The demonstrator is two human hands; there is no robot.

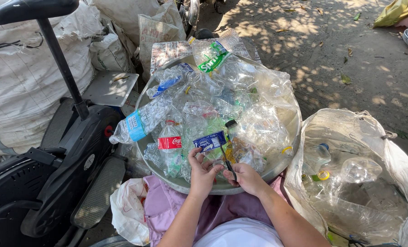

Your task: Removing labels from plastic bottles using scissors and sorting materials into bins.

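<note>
Sunlit dirt ground lies behind a metal basin (291,120) heaped with crushed bottles. At its near rim, the left hand (203,173) pinches a blue-labelled bottle (210,142); the right hand (246,177) clamps a cutter (228,163) against it. Label-stripping seems underway; next calls for a careful slice.

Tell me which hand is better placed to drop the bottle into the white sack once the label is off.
Probably the right hand: the open white sack lies directly on its side. But it holds the dark-handled cutter, while the left hand grips the blue-labelled bottle.
</note>
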